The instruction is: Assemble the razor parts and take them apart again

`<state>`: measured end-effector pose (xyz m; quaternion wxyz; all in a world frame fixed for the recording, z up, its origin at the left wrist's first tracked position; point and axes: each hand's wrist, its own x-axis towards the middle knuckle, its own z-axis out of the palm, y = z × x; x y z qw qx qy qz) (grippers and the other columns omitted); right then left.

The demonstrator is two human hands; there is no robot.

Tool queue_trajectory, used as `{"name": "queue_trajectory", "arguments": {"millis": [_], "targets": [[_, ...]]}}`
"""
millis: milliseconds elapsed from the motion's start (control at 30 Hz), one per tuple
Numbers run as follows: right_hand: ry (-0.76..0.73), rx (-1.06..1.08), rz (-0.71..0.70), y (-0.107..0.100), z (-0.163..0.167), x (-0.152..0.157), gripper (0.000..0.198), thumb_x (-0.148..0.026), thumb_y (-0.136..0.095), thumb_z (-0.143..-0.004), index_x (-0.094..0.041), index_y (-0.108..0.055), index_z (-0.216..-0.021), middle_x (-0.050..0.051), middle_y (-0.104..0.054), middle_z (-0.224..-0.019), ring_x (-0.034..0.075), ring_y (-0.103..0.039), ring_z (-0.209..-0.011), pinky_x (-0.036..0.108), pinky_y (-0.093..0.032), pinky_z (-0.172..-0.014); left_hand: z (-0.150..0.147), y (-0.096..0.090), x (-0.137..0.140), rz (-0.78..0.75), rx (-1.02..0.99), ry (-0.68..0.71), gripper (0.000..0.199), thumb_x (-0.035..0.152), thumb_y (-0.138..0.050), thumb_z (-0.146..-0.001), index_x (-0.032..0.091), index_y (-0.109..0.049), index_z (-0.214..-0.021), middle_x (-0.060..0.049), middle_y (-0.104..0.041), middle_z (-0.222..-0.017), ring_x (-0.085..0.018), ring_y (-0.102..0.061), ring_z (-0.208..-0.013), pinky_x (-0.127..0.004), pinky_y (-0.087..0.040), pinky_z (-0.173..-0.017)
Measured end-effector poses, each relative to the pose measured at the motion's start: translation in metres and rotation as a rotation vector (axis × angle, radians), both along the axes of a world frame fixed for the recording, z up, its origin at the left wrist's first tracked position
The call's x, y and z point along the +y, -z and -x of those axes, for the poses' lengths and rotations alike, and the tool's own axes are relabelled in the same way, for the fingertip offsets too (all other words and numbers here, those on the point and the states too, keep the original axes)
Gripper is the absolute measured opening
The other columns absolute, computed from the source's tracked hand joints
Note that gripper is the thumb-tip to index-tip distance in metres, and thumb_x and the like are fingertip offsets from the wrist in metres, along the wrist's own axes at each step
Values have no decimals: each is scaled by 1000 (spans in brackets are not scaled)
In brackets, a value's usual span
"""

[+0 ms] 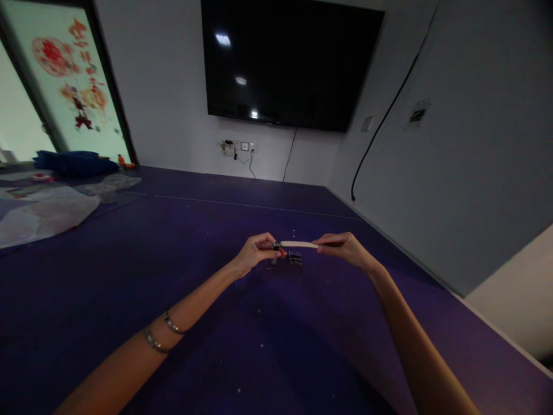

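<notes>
In the head view a slim, slightly curved white stick (298, 244) spans the space between my hands, nearly level. My right hand (343, 246) pinches its right end between thumb and fingers. At the left end, my left hand (258, 252) is closed on a small dark grey piece (276, 246), which touches or almost touches the stick; whether they are joined I cannot tell. A short grey part (273, 261) shows just under the left fingers. Below the stick, a small black case-like object (295, 259) with light markings rests on the purple surface.
The purple floor (194, 230) has several tiny white specks. Clear plastic sheeting (56, 210) and a dark blue cloth bundle (75, 163) lie at the left. A black cable (384, 118) hangs down the right wall. A television (289, 63) is mounted on the far wall.
</notes>
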<state>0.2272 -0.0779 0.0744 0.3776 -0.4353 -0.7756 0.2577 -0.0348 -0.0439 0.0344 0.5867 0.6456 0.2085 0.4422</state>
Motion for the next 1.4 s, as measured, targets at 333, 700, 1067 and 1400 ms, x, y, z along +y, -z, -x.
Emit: {"name": "queue_trajectory", "arguments": {"millis": [333, 700, 1067, 1400], "targets": [[-6, 11, -20, -3, 1, -2, 28, -38, -67, -70, -23, -72, -93, 6, -69, -91, 19, -63, -83, 32, -48, -74, 0, 0, 0, -1, -2, 3, 20, 15, -71, -64, 14, -53, -72, -7, -70, -79, -18, -65, -78, -32, -47, -71], [41, -17, -54, -3, 3, -1, 31, -42, -66, -70, -22, -71, -94, 6, -69, -90, 19, -62, -80, 31, -48, -71, 0, 3, 2, 10, -7, 15, 21, 17, -71, -64, 14, -52, -71, -6, -70, -79, -18, -65, -77, -32, -47, -71], [21, -46, -75, -12, 13, -9, 29, -41, -64, -72, -24, -71, -94, 5, -69, -88, 19, -62, -80, 31, -47, -70, 1, 5, 4, 10, 7, -28, 20, 18, -71, -64, 13, -55, -74, -6, -70, -77, -18, -66, -76, -31, -48, -70], [9, -58, -84, -15, 16, -12, 28, -39, -63, -73, -24, -71, -95, 6, -69, -91, 19, -62, -83, 31, -47, -72, 2, 9, 8, 12, 3, -19, 23, 18, -72, -64, 14, -52, -72, -6, -70, -78, -17, -66, -77, -30, -47, -71]]}}
